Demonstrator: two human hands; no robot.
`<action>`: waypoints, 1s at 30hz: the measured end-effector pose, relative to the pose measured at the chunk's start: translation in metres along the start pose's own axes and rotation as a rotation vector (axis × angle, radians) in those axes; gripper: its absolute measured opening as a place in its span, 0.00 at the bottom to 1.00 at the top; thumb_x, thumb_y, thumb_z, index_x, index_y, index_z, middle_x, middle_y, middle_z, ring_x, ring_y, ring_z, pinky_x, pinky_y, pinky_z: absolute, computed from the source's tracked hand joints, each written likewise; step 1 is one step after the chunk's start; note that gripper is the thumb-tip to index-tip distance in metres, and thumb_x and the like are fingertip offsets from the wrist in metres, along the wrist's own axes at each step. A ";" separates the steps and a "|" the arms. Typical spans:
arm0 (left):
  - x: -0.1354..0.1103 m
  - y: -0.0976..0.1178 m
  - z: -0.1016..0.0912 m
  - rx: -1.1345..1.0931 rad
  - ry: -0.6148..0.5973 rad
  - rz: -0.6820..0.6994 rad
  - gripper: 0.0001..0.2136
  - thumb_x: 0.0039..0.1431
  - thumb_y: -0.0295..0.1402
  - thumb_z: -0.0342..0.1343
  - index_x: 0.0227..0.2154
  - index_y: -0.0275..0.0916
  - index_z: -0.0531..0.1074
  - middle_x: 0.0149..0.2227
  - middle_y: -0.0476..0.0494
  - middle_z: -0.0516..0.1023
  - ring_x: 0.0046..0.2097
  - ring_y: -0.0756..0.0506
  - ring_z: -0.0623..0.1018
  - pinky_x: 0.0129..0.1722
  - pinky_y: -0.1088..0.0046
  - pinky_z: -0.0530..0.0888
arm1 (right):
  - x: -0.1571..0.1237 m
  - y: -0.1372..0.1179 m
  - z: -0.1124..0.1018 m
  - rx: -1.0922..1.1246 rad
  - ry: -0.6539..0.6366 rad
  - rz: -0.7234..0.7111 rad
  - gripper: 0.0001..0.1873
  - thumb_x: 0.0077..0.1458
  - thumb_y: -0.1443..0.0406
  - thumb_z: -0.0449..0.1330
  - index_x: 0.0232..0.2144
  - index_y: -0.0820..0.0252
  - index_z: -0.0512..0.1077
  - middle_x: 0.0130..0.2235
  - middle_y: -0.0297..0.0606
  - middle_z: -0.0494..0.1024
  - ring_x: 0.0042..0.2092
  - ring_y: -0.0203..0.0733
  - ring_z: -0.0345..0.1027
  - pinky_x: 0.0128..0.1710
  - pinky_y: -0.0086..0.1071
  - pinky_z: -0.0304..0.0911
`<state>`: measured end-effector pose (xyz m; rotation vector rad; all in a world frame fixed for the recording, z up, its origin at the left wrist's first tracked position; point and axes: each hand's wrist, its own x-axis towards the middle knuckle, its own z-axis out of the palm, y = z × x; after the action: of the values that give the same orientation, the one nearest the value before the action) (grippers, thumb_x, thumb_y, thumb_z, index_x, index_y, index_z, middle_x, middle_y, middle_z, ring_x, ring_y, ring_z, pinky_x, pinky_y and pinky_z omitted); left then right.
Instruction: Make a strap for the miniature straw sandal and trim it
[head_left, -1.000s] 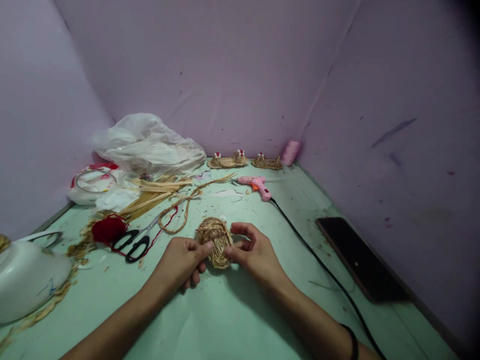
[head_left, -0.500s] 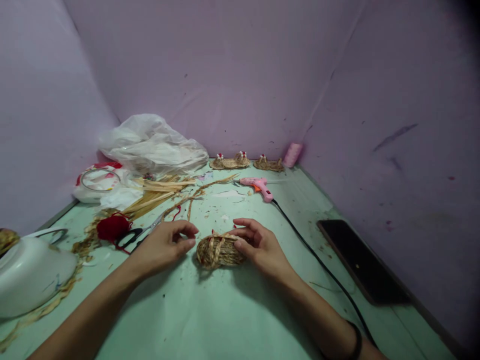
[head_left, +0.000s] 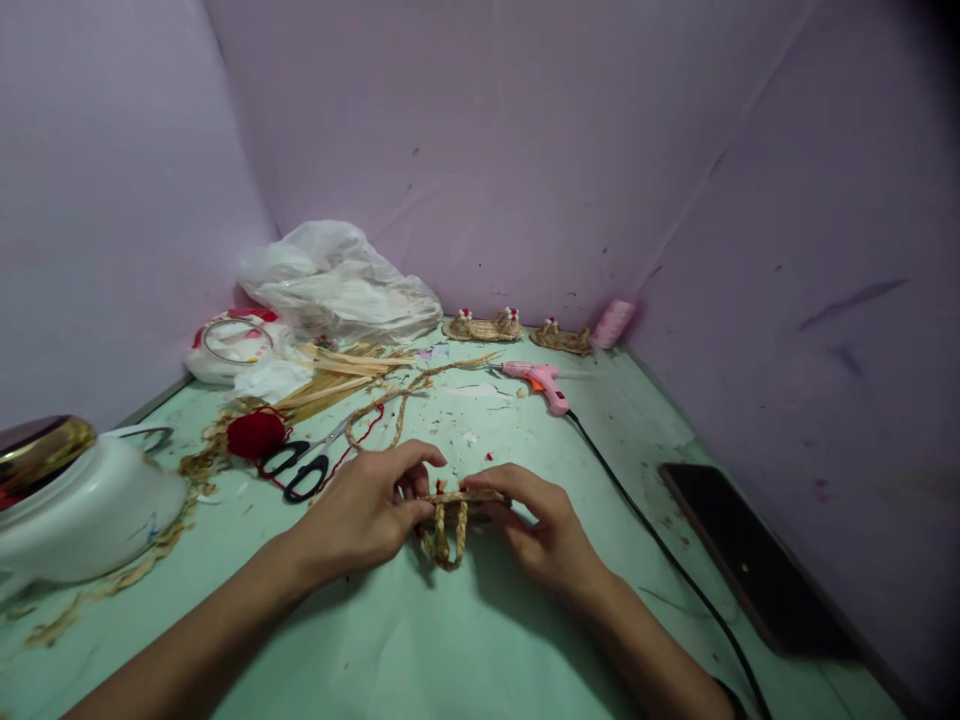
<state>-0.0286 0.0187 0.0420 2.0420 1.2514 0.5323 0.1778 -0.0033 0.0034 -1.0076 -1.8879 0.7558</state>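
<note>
In the head view, the left hand point(head_left: 360, 515) pinches one end of a small woven piece point(head_left: 450, 497) between thumb and fingers, while the right hand point(head_left: 551, 520) grips the other end, thumb below and fingers along the top. The piece is between the two hands, near the middle of the green tabletop point(head_left: 420, 650), turned almost edge-on, with a braided loop point(head_left: 460, 535) hanging down its near side; whether it touches the surface cannot be told. Beyond the left hand lie black-handled scissors point(head_left: 322, 443), next to a ball of red yarn point(head_left: 257, 435), and a braided cord point(head_left: 450, 368) curves behind. Farther off, a pink glue gun point(head_left: 536, 380) lies on its side, its black cable point(head_left: 637, 519) running past the right hand. A dark phone point(head_left: 750, 560) is at the right edge; two beaded woven pieces point(head_left: 484, 331) and a pink spool point(head_left: 615, 322) stand by the back wall.
</note>
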 end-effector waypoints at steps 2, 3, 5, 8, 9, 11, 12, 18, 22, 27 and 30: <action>-0.001 0.002 -0.001 0.016 -0.004 0.061 0.11 0.49 0.29 0.52 0.37 0.41 0.71 0.30 0.49 0.75 0.32 0.49 0.72 0.33 0.75 0.65 | 0.000 0.001 0.000 -0.014 -0.019 -0.054 0.18 0.53 0.73 0.51 0.43 0.53 0.71 0.37 0.39 0.75 0.39 0.40 0.69 0.39 0.36 0.64; -0.001 0.002 -0.001 0.032 -0.011 0.086 0.09 0.49 0.28 0.52 0.35 0.41 0.72 0.30 0.48 0.75 0.32 0.49 0.72 0.33 0.75 0.65 | 0.000 0.001 0.001 -0.017 -0.019 -0.061 0.18 0.54 0.73 0.50 0.43 0.52 0.71 0.37 0.40 0.75 0.39 0.41 0.69 0.38 0.36 0.64; -0.001 0.003 -0.002 0.056 -0.015 0.102 0.07 0.49 0.28 0.52 0.32 0.40 0.72 0.30 0.48 0.76 0.32 0.48 0.72 0.33 0.75 0.65 | 0.000 0.001 0.001 -0.021 -0.018 -0.058 0.17 0.54 0.73 0.51 0.42 0.53 0.71 0.36 0.40 0.75 0.38 0.41 0.68 0.38 0.36 0.65; 0.000 0.002 -0.002 0.065 -0.027 0.088 0.07 0.50 0.28 0.52 0.32 0.40 0.72 0.29 0.49 0.75 0.31 0.49 0.71 0.32 0.76 0.64 | 0.001 0.002 0.001 -0.025 -0.019 -0.036 0.16 0.54 0.73 0.51 0.41 0.54 0.71 0.36 0.40 0.75 0.39 0.41 0.68 0.39 0.36 0.64; 0.001 0.002 -0.002 0.065 -0.031 0.080 0.07 0.50 0.28 0.51 0.32 0.40 0.72 0.28 0.49 0.75 0.30 0.49 0.71 0.32 0.76 0.64 | 0.001 0.002 0.001 -0.028 -0.015 -0.025 0.16 0.53 0.73 0.51 0.41 0.54 0.71 0.36 0.40 0.75 0.39 0.41 0.68 0.40 0.36 0.64; 0.002 0.001 -0.001 0.064 -0.036 0.059 0.08 0.49 0.28 0.51 0.34 0.40 0.71 0.28 0.50 0.74 0.30 0.49 0.71 0.31 0.76 0.64 | 0.001 0.001 0.001 -0.035 0.003 0.007 0.15 0.53 0.73 0.52 0.40 0.55 0.71 0.37 0.39 0.76 0.39 0.41 0.69 0.41 0.37 0.63; 0.002 0.000 -0.001 0.063 -0.037 0.048 0.09 0.49 0.28 0.51 0.34 0.40 0.71 0.28 0.49 0.74 0.30 0.49 0.71 0.31 0.76 0.64 | 0.001 0.001 0.001 -0.036 0.008 0.023 0.14 0.53 0.72 0.52 0.39 0.55 0.71 0.36 0.39 0.76 0.39 0.41 0.69 0.41 0.37 0.63; 0.002 -0.002 -0.001 0.045 -0.038 0.035 0.12 0.49 0.29 0.51 0.37 0.40 0.72 0.28 0.49 0.74 0.31 0.49 0.72 0.31 0.76 0.64 | 0.000 0.002 0.003 0.002 0.031 0.132 0.12 0.52 0.70 0.53 0.39 0.56 0.72 0.37 0.39 0.76 0.39 0.41 0.70 0.41 0.36 0.64; 0.001 -0.004 0.000 0.109 -0.045 -0.011 0.11 0.47 0.31 0.53 0.35 0.41 0.74 0.28 0.48 0.75 0.31 0.47 0.72 0.30 0.75 0.63 | -0.002 0.003 0.004 0.016 0.004 0.290 0.16 0.46 0.67 0.60 0.40 0.57 0.71 0.38 0.39 0.76 0.39 0.43 0.70 0.40 0.37 0.64; 0.005 -0.005 0.001 0.011 -0.030 -0.050 0.08 0.47 0.29 0.51 0.29 0.39 0.75 0.29 0.47 0.77 0.32 0.47 0.73 0.32 0.75 0.65 | 0.000 0.001 0.003 0.111 -0.054 0.406 0.08 0.46 0.64 0.60 0.31 0.60 0.74 0.29 0.35 0.76 0.31 0.40 0.67 0.33 0.33 0.62; 0.010 -0.007 0.003 -0.187 -0.048 -0.146 0.07 0.44 0.29 0.53 0.27 0.35 0.74 0.25 0.47 0.76 0.28 0.49 0.72 0.29 0.75 0.66 | 0.003 -0.002 0.003 0.418 -0.020 0.518 0.14 0.46 0.58 0.61 0.33 0.62 0.74 0.30 0.36 0.76 0.32 0.39 0.68 0.34 0.32 0.63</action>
<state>-0.0270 0.0287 0.0351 1.7841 1.2611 0.5085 0.1734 -0.0018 0.0043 -1.2219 -1.3995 1.3966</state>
